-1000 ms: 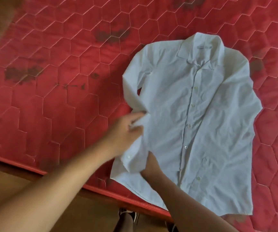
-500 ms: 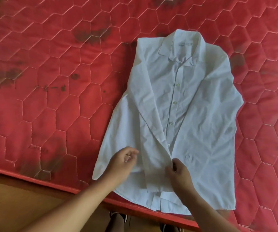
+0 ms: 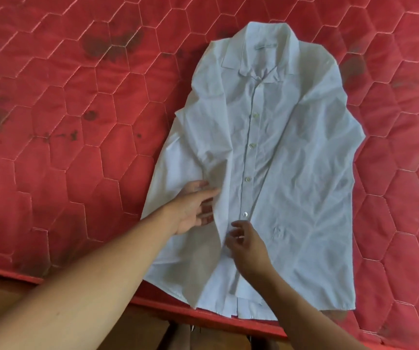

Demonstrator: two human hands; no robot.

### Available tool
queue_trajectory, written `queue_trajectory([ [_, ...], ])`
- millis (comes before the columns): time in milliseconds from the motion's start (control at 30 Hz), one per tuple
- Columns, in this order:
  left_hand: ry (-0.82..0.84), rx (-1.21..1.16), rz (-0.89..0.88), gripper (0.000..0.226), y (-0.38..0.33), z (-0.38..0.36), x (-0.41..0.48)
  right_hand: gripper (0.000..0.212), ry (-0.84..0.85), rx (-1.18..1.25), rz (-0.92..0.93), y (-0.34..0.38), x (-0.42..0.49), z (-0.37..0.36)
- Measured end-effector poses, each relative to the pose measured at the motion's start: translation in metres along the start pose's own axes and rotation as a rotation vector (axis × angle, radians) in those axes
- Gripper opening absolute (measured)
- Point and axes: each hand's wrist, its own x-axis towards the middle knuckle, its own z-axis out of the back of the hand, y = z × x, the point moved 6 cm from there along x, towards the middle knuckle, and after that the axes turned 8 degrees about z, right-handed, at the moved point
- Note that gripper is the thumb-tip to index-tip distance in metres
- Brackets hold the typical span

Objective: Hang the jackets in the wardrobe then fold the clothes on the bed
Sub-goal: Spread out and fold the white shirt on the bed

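Observation:
A white button-up shirt [image 3: 291, 160] lies face up on the red quilted mattress [image 3: 77, 147], collar at the far end, hem at the near edge. Its left sleeve is folded inward over the front, running down beside the button row. My left hand [image 3: 193, 208] rests flat on that folded sleeve with fingers straight. My right hand [image 3: 246, 243] hovers over the button placket near the hem, fingers loosely spread and holding nothing.
The mattress carries dark stains at the upper left. Its near edge [image 3: 203, 314] runs along the bottom, with brown floor [image 3: 14, 294] and the tips of dark shoes below it.
The sleeve has been laid over the shirt front. Both hands have let go of the cloth; the left now lies flat on it, the right has lifted off.

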Motion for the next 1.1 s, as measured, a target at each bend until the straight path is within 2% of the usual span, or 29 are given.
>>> queue_trajectory([
  [67, 0.009, 0.142, 0.012, 0.033, 0.017, 0.003, 0.002, 0.033, 0.089, 0.208, -0.087, -0.001, 0.013, -0.005],
  [100, 0.003, 0.249, 0.000, 0.015, 0.023, 0.003, 0.001, 0.033, 0.145, 0.302, -0.107, 0.001, 0.016, -0.009],
  [133, -0.005, 0.333, -0.037, 0.014, 0.026, 0.002, -0.001, 0.034, 0.184, 0.347, -0.099, 0.005, 0.018, -0.011],
  [167, -0.028, 0.375, -0.068, 0.028, 0.030, 0.002, -0.004, 0.036, 0.208, 0.341, -0.075, 0.009, 0.020, -0.013],
  [200, -0.044, 0.363, -0.075, 0.032, 0.032, 0.002, -0.006, 0.039, 0.219, 0.338, -0.049, 0.013, 0.021, -0.014],
  [267, 0.043, 0.194, -0.068, 0.017, 0.033, -0.004, -0.011, 0.051, 0.224, 0.423, -0.005, 0.018, 0.022, -0.015],
  [333, 0.187, -0.011, -0.019, 0.045, 0.035, -0.002, -0.012, 0.066, 0.209, 0.568, -0.058, 0.017, 0.019, -0.013],
  [400, 0.269, -0.167, -0.006, 0.046, 0.034, 0.004, -0.012, 0.079, 0.188, 0.641, -0.140, 0.009, 0.017, -0.006],
  [467, 0.255, -0.267, 0.012, 0.038, 0.039, 0.014, -0.009, 0.070, 0.223, 0.655, -0.154, 0.000, 0.013, 0.000],
  [567, 0.155, -0.300, 0.060, 0.028, 0.054, 0.029, -0.008, 0.044, 0.395, 0.559, -0.135, -0.008, 0.002, -0.005],
  [633, 0.154, -0.338, 0.126, 0.028, 0.061, 0.035, -0.009, 0.038, 0.430, 0.566, -0.136, -0.009, -0.002, -0.009],
  [767, 0.385, -0.371, 0.215, 0.039, 0.068, 0.027, -0.017, 0.070, 0.442, 0.688, -0.142, 0.002, -0.001, -0.017],
  [800, 0.438, -0.370, 0.217, 0.040, 0.068, 0.025, -0.019, 0.068, 0.471, 0.656, -0.110, 0.006, -0.001, -0.019],
  [867, 0.492, -0.347, 0.226, 0.037, 0.067, 0.018, -0.026, 0.043, 0.471, 0.555, -0.033, 0.014, 0.000, -0.017],
  [933, 0.469, -0.281, 0.236, 0.032, 0.069, 0.012, -0.033, 0.024, 0.411, 0.483, 0.021, 0.022, 0.003, -0.010],
  [967, 0.419, -0.249, 0.233, 0.036, 0.070, 0.011, -0.034, 0.024, 0.389, 0.471, 0.031, 0.024, 0.005, -0.006],
  [1033, 0.277, -0.211, 0.196, 0.046, 0.071, 0.015, -0.030, 0.039, 0.399, 0.485, 0.026, 0.028, 0.006, -0.002],
  [1100, 0.143, -0.207, 0.133, 0.047, 0.068, 0.022, -0.026, 0.043, 0.439, 0.499, 0.022, 0.032, 0.002, -0.002],
])
